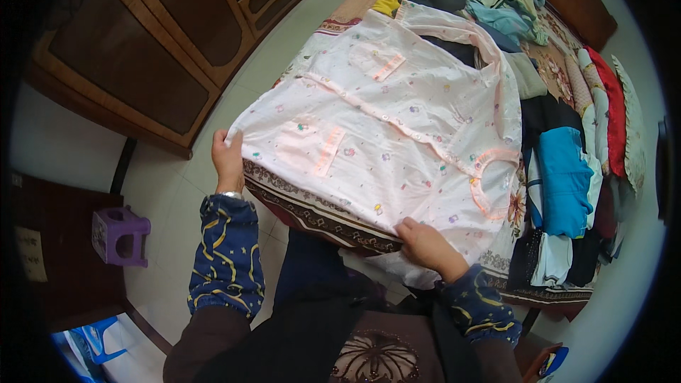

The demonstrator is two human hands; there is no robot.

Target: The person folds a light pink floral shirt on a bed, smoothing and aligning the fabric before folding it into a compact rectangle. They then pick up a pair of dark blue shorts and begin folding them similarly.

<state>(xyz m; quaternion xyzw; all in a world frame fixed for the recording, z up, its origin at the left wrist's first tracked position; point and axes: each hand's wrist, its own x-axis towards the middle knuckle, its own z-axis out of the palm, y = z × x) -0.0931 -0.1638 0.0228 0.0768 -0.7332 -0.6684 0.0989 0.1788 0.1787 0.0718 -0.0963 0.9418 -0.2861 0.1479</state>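
A pale pink pajama shirt point(397, 117) with small coloured prints lies spread on the bed, its neckline to the right and its hem to the left. Peach trim edges its round collar, pockets and the button placket that runs along its middle. My left hand point(228, 162) pinches the hem corner at the bed's near left edge. Along the shirt's near side, my right hand point(429, 247) grips the fabric between thumb and fingers. One sleeve hangs over the bed edge below my right hand; the other lies at the far side.
Folded clothes, with a bright blue garment point(565, 181) on top, lie to the right on the bed point(319, 234). Loose clothes point(496, 7) are heaped at the far end. Wooden wardrobe doors point(135, 50) stand at the left. A purple stool point(122, 236) is on the floor.
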